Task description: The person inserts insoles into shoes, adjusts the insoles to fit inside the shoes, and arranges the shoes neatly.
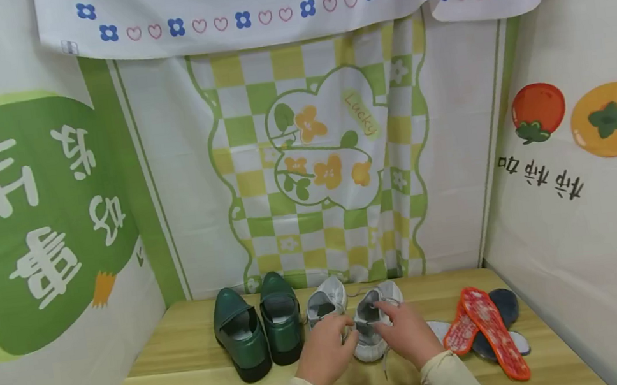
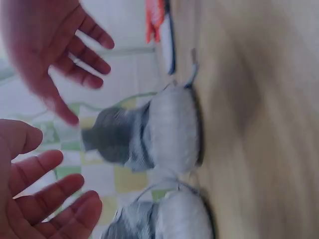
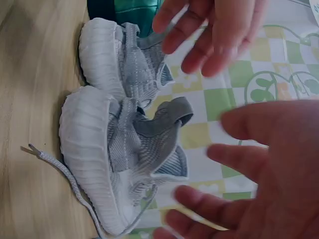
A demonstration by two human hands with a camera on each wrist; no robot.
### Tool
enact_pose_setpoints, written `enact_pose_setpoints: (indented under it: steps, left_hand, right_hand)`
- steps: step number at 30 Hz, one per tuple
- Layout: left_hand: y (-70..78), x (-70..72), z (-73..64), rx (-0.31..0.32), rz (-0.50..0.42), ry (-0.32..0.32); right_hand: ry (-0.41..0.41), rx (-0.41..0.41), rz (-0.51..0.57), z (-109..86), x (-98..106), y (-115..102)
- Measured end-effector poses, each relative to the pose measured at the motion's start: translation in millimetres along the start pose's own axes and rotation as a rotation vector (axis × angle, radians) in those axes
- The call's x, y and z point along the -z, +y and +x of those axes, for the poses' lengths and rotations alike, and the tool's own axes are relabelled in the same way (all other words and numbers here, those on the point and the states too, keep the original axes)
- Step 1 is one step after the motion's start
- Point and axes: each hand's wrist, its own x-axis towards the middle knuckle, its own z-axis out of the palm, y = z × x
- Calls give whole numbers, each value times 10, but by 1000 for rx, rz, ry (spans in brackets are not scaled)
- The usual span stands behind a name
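Your left hand and right hand seem wide, beside a gray shoe on the wood table. Green shoes sit nine o'clock from that shoe; checked cloth hangs at twelve.

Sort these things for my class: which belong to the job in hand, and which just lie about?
Apparently the job:
Grey sneaker between left hand and right hand
Neighbouring sneaker

Apparently lying about:
Green shoes
Red insoles
Dark insoles
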Motion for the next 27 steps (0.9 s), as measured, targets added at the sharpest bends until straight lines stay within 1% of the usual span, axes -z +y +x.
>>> enact_pose_setpoints:
  steps: [2,4,5,7,9,10,12,15,18,19,21,22,25,27]
  left_hand:
    - [27,-101,-18,11,-20,-45]
    - [47,-164,-24,44,-57,-115]
    - [52,-186,-23,66,-79,-158]
    - [49,-223,-9,96,-95,-230]
    - [52,-242,12,115,-108,-279]
    - [53,-253,24,117,-101,-290]
    - [51,-286,44,109,-86,-296]
    - [43,-356,33,91,-75,-260]
    - [19,-439,22,108,-95,-227]
    - [17,-453,21,122,-111,-226]
    - [16,-462,10,154,-125,-250]
    - [19,-457,10,159,-127,-265]
    - [36,-417,27,141,-103,-284]
    - [57,-390,40,122,-93,-281]
  right_hand:
    - [-43,20,-19,-14,-59,33]
    - [-75,28,-45,-25,-110,71]
    - [-79,38,-60,-24,-133,93]
    - [-79,51,-77,-19,-161,129]
    - [-84,66,-93,-1,-152,142]
    - [-84,76,-97,12,-136,139]
    - [-90,95,-103,43,-101,124]
    - [-131,91,-89,70,-98,95]
    - [-159,77,-95,107,-183,137]
    - [-169,63,-100,116,-211,156]
    - [-176,41,-110,126,-255,197]
    - [-177,31,-118,130,-265,217]
    - [-173,14,-119,148,-223,254]
    - [-167,33,-121,159,-169,275]
